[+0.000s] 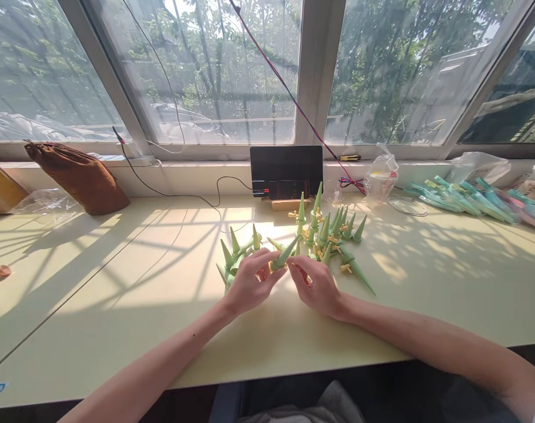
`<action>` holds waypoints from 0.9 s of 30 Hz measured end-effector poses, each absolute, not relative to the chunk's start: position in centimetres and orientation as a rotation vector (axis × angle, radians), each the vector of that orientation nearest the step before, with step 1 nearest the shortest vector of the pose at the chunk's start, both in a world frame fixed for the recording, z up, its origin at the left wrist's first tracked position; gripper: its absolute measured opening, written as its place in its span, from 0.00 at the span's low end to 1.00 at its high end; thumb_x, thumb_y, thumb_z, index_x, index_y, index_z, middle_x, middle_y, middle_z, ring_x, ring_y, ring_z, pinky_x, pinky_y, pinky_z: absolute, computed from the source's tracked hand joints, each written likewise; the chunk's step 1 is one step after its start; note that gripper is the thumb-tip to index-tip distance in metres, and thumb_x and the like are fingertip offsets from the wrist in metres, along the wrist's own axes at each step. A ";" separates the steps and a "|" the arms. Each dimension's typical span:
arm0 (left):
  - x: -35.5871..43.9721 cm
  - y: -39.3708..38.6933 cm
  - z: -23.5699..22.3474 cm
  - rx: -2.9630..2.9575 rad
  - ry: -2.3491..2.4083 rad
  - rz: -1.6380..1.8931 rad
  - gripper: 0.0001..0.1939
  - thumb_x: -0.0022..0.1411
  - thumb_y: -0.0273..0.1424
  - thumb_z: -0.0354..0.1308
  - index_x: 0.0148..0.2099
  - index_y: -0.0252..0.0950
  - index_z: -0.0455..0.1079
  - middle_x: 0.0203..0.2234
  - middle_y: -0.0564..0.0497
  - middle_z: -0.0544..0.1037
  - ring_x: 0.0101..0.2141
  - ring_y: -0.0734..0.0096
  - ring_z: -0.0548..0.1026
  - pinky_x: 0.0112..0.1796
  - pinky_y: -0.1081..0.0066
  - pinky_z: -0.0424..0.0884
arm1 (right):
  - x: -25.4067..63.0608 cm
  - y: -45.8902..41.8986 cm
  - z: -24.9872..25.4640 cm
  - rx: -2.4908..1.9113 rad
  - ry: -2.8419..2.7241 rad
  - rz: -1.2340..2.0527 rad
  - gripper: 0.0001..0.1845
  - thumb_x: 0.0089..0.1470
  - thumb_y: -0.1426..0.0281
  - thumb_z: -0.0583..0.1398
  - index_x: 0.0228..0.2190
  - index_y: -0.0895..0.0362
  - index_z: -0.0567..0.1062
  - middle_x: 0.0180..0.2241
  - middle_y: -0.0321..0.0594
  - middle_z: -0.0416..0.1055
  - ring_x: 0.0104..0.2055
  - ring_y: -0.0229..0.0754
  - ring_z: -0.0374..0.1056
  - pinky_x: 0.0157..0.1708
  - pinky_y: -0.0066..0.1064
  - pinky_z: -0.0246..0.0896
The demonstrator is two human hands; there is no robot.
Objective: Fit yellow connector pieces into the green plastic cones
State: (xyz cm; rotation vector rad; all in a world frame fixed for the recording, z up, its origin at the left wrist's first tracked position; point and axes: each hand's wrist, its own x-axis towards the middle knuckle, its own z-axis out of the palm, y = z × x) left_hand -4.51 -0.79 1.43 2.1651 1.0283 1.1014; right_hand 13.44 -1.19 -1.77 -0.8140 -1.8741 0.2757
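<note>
My left hand (254, 279) pinches a green cone-shaped piece (285, 254) between thumb and fingers, its tip pointing up and right. Close beside it, my right hand (314, 282) has thumb and fingertips pressed together near the cone's base; whatever they hold is too small to make out. Several green cones (227, 252) stand on the table behind my left hand. Behind my right hand is a larger cluster of green cones (324, 229), some with small yellow pegs on them. One green cone (360, 275) lies tilted with its tip toward the right.
A black tablet (286, 164) leans on a stand at the back of the table (117, 335). At the back left stands a brown drawstring pouch (84, 179). Teal pieces in plastic bags (465, 197) lie at the far right. A thin black cable (174, 195) crosses the rear.
</note>
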 end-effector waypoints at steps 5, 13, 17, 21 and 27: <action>-4.6 -0.7 1.3 2.192 1.026 1.105 0.13 0.63 0.33 0.56 0.49 0.39 0.72 0.30 0.52 0.70 0.24 0.80 0.66 0.24 0.77 0.69 | 13.5 -1.2 -1.8 -0.825 -1.882 0.291 0.08 0.62 0.73 0.52 0.35 0.56 0.70 0.26 0.36 0.68 0.22 0.33 0.57 0.23 0.26 0.53; -4.6 -0.5 1.3 2.221 1.019 1.105 0.13 0.63 0.34 0.56 0.49 0.39 0.72 0.31 0.51 0.71 0.24 0.79 0.66 0.24 0.77 0.69 | 13.5 -1.2 -1.9 -0.840 -1.887 0.314 0.08 0.62 0.72 0.51 0.34 0.56 0.69 0.25 0.35 0.66 0.23 0.33 0.57 0.23 0.26 0.53; -4.6 -0.5 1.4 2.227 1.007 1.064 0.13 0.64 0.34 0.54 0.50 0.40 0.73 0.32 0.51 0.71 0.27 0.77 0.69 0.25 0.77 0.71 | 13.5 -1.2 -1.9 -0.833 -1.887 0.324 0.08 0.62 0.72 0.51 0.34 0.56 0.69 0.23 0.33 0.62 0.22 0.33 0.54 0.22 0.25 0.52; -4.7 -0.4 1.3 2.231 0.996 1.051 0.14 0.65 0.33 0.53 0.51 0.40 0.72 0.35 0.49 0.72 0.30 0.75 0.71 0.27 0.76 0.72 | 13.6 -1.2 -1.9 -0.829 -1.887 0.339 0.08 0.62 0.72 0.51 0.34 0.56 0.69 0.22 0.31 0.60 0.22 0.33 0.53 0.23 0.25 0.52; -4.6 -0.5 1.3 2.227 0.997 1.054 0.14 0.65 0.32 0.53 0.51 0.41 0.72 0.32 0.51 0.72 0.25 0.78 0.67 0.27 0.75 0.72 | 13.5 -1.0 -2.1 -0.839 -1.866 0.365 0.08 0.63 0.71 0.51 0.37 0.56 0.70 0.22 0.32 0.64 0.21 0.33 0.57 0.23 0.25 0.54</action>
